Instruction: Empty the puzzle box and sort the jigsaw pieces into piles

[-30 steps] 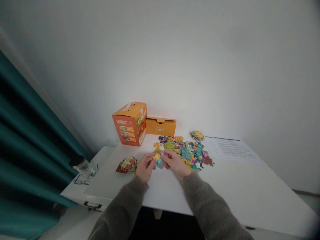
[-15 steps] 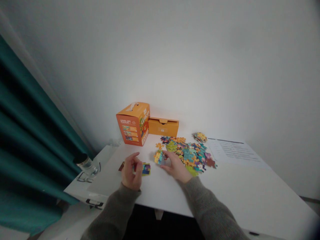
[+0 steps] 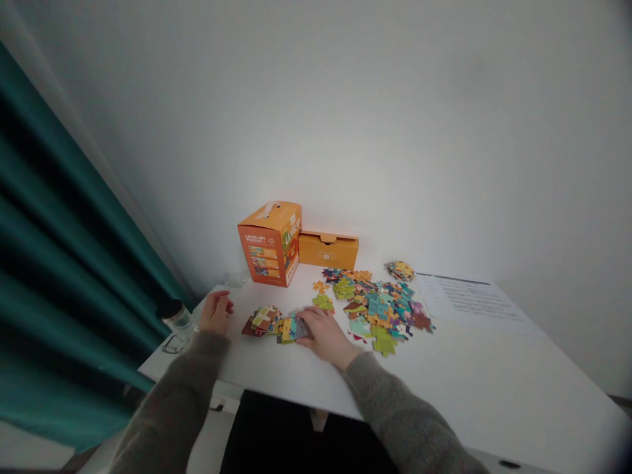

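Note:
My right hand (image 3: 324, 334) is closed on the right end of some yellow, blue and grey jigsaw puzzle pieces (image 3: 289, 328) at the table's front. Just left of them, touching or overlapping, lies a small pile of brown and cream puzzle pieces (image 3: 265, 318). My left hand (image 3: 216, 313) is apart from the pieces, at the left, its fingers loosely bent with nothing visible in them. A large loose heap of mixed puzzle pieces (image 3: 378, 306) spreads to the right, beyond my right hand.
An orange puzzle box (image 3: 263, 253) and a lower orange carton (image 3: 328, 251) stand against the wall. A small stack of pieces (image 3: 399, 270) lies near a printed sheet (image 3: 469, 299). At the left are a dark-lidded jar (image 3: 178, 319) and glasses (image 3: 170, 345).
My right hand has brought its pieces left and down beside the small pile. My left hand has moved left, away from that pile, uncovering it. The camera view has shifted slightly.

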The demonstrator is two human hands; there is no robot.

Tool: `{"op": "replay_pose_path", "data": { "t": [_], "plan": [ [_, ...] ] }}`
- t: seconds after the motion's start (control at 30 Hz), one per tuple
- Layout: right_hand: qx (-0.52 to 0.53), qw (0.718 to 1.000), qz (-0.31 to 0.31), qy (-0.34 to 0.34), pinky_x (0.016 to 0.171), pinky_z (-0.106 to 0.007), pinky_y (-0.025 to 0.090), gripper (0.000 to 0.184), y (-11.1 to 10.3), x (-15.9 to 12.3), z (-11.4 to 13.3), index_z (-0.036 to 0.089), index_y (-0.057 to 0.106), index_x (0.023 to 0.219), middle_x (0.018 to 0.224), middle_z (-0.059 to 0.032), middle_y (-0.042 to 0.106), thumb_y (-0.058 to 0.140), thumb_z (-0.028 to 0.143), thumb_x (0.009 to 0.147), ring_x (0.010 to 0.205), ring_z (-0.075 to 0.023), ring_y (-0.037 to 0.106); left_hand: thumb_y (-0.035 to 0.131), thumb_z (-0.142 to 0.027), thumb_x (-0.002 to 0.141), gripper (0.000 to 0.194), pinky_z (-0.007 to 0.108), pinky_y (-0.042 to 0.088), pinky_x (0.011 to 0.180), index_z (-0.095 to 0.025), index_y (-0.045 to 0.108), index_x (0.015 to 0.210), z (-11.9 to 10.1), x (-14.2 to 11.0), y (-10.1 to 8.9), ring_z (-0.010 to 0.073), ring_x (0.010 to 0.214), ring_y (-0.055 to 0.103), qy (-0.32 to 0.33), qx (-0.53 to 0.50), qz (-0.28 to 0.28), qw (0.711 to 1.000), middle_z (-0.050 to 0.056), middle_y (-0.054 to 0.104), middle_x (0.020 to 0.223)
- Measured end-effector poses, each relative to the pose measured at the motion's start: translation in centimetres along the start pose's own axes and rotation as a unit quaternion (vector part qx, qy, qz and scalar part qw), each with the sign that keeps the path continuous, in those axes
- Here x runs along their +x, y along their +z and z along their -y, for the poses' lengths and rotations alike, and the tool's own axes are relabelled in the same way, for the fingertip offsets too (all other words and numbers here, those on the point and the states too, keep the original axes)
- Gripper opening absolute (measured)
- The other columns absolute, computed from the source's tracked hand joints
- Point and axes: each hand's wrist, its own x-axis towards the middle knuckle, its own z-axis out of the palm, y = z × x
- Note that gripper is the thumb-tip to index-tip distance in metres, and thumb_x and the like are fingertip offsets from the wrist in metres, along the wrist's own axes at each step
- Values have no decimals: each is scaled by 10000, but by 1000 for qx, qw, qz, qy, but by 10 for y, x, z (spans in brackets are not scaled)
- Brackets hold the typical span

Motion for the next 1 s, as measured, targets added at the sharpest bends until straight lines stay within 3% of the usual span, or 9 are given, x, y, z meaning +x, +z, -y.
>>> {"op": "replay_pose_path", "data": {
  "t": [0.1, 0.23, 0.37, 0.43, 0.57, 0.77, 1.0],
  "plan": [
    [14, 1000, 6, 6, 1006, -423, 363, 453, 2, -1, 3, 196, 559, 1236, 1240, -112, 610, 717, 339, 837, 1196, -271, 505, 514, -465, 742, 368, 231, 392, 496, -187, 576, 976, 3, 1, 2, 121, 532, 530, -1, 0, 25, 1000, -33, 560, 671],
    [18, 1000, -11, -19, 1041, -454, 327, 584, 0, -1, 0, 208, 519, 1315, 1305, -113, 564, 750, 357, 800, 1271, -293, 431, 537, -484, 724, 387, 235, 400, 493, -193, 585, 975, 6, 2, 2, 125, 529, 535, -4, 8, 40, 999, -27, 572, 674],
    [23, 996, -83, 19, 1003, -425, 350, 317, -14, -1, -31, 231, 581, 1244, 1219, -94, 610, 559, 236, 928, 1173, -248, 494, 559, -494, 714, 391, 247, 432, 521, -198, 589, 969, 10, 3, 2, 125, 532, 536, -7, 8, 60, 998, -32, 576, 671],
    [-2, 991, -115, 63, 968, -410, 367, 296, -23, -3, -51, 209, 614, 1187, 1156, -94, 638, 457, 145, 944, 1099, -238, 523, 568, -486, 711, 378, 248, 437, 530, -198, 591, 954, 10, 3, 2, 123, 533, 534, -6, 12, 70, 997, -31, 577, 669],
    [-64, 991, -88, 81, 959, -397, 363, 306, -29, -9, -72, 197, 640, 1161, 1185, -102, 634, 457, 137, 923, 1109, -244, 512, 580, -462, 704, 356, 248, 429, 515, -190, 593, 933, 11, 4, 1, 122, 521, 526, -9, 17, 80, 997, -28, 574, 667],
    [-111, 992, -42, 49, 1030, -452, 278, 400, -18, -4, -60, 227, 548, 1310, 1395, -101, 542, 515, 204, 912, 1297, -268, 414, 579, -455, 702, 347, 259, 448, 526, -188, 607, 923, 12, 4, -1, 133, 531, 541, -7, 41, 89, 995, -14, 586, 675],
    [-101, 993, -48, 45, 949, -387, 339, 181, -20, -3, -54, 200, 619, 1071, 1136, -87, 664, 581, 261, 905, 1089, -241, 545, 578, -455, 689, 344, 262, 455, 533, -194, 610, 911, 9, 4, 0, 137, 535, 548, -8, 45, 89, 995, -25, 586, 663]
  ]
}}
